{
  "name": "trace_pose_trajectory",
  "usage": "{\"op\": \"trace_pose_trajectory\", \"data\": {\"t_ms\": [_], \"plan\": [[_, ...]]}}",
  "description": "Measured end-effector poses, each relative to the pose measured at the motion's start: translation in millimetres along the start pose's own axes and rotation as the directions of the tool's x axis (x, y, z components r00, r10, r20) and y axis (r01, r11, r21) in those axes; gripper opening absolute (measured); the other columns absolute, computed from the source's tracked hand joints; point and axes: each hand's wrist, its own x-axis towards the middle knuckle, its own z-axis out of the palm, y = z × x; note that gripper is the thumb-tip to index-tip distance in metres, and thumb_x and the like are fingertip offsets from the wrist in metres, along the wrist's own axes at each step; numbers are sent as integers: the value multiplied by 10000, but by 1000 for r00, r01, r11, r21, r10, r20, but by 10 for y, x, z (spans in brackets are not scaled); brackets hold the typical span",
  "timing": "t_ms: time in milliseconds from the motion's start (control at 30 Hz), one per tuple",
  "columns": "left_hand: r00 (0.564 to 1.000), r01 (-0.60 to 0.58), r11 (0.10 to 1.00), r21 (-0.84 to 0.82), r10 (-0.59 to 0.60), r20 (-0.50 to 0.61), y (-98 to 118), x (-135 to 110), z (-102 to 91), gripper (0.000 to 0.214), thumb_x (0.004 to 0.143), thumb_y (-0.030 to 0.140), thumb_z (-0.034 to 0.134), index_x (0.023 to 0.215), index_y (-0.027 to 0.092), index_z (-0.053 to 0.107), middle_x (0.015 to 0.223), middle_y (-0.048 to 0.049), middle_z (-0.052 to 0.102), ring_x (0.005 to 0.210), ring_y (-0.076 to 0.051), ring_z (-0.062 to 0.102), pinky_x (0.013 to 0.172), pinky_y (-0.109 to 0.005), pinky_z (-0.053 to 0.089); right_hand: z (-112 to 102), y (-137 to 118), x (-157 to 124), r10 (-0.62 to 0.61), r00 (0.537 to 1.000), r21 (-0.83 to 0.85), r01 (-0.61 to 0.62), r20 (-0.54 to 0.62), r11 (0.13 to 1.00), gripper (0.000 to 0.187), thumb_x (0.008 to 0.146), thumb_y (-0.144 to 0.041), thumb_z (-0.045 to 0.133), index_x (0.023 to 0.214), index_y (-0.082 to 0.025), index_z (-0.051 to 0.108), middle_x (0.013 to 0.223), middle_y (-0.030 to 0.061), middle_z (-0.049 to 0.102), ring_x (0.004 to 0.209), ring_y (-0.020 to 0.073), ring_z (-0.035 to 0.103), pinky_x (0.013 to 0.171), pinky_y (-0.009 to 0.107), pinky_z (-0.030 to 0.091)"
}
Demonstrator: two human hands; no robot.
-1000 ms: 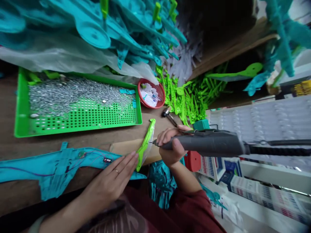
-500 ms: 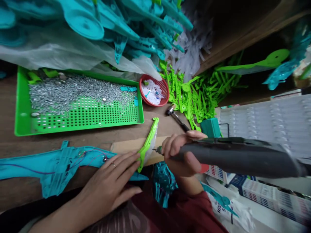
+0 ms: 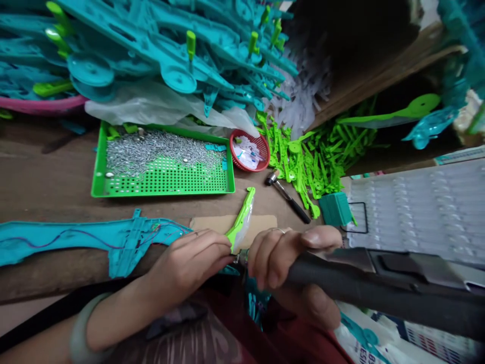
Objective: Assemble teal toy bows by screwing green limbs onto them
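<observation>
My right hand [image 3: 282,258] is wrapped round the front of a dark electric screwdriver [image 3: 359,283], whose body lies out to the right. Its metal tip points left and meets the fingertips of my left hand [image 3: 200,255]. Those fingers are pressed together, and whatever they pinch is hidden. Just behind them a bright green plastic part [image 3: 242,215] with a translucent blade-like side stands slanted on a strip of cardboard [image 3: 261,221]; its lower end is covered by my left hand. Left of that hand lies a long blue plastic shell [image 3: 87,235] with thin wires inside.
A green perforated tray [image 3: 174,184] of screws sits at the back left, beside a red basket [image 3: 250,168]. A hammer [image 3: 288,197] lies near heaped green parts [image 3: 303,156]. Blue shells [image 3: 151,50] are piled behind. A teal box [image 3: 335,208] stands on the right.
My left hand has gone from lying flat on the green part to pinching at the screwdriver's tip. The screwdriver has come lower and closer to it. The view has shifted left.
</observation>
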Motion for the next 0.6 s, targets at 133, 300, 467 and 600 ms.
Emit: {"op": "trace_pose_trajectory", "data": {"t_ms": [133, 300, 467, 600], "plan": [[996, -90, 991, 100, 90, -3, 4, -25, -34, 218, 1043, 183, 458, 917, 153, 633, 843, -9, 723, 777, -122, 681, 732, -249, 528, 57, -57, -21, -72, 995, 78, 66, 70, 995, 323, 929, -413, 615, 1240, -332, 580, 582, -61, 517, 454, 142, 553, 478, 287, 519], [995, -102, 988, 113, 102, 1, -9, -59, -19, 236, 1044, 179, 448, 910, 150, 641, 839, -10, 713, 776, -122, 669, 725, -250, 512, 124, -28, -9, -104, 990, 62, 98, 100, 993, 338, 935, -397, 613, 1262, -346, 545, 580, -81, 492, 439, 127, 543, 470, 262, 526], [995, -101, 992, 75, 100, 18, -28, -93, 19, 244, 1035, 166, 454, 882, 145, 643, 799, -21, 683, 770, -137, 651, 713, -261, 500, 189, 106, -101, -187, 982, 81, 184, 30, 980, 444, 904, -383, 672, 1306, -317, 496, 560, -108, 485, 397, 107, 532, 423, 228, 519], [996, -85, 991, 103, 86, -9, -7, -105, 98, 232, 1024, 129, 443, 902, 137, 640, 791, -30, 684, 764, -148, 646, 722, -278, 498, 141, 165, -184, -203, 978, 59, 201, 39, 978, 499, 884, -401, 708, 1324, -314, 489, 583, -95, 544, 428, 116, 577, 440, 241, 547]]}}
